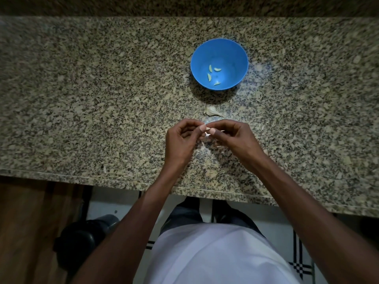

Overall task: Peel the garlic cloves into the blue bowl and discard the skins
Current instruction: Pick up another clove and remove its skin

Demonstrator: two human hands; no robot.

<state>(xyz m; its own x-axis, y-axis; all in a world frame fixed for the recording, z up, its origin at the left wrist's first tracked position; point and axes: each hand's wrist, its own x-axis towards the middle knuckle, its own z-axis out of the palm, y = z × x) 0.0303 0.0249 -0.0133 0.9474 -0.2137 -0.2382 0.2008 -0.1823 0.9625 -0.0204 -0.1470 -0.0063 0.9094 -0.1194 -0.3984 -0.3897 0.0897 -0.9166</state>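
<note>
A blue bowl [235,56] stands on the granite counter and holds several peeled garlic cloves [209,77]. In front of it lies the rest of a garlic bulb [212,110] in its white skin. Nearer to me, my left hand [181,140] and my right hand [235,139] meet above the counter, fingertips together, both pinching one small garlic clove [207,129]. Most of that clove is hidden by the fingers.
Pale scraps of garlic skin [261,128] lie on the speckled counter [102,99] around and under my hands. The counter's front edge [123,181] runs just below my wrists. A dark round object [82,240] sits on the floor at lower left.
</note>
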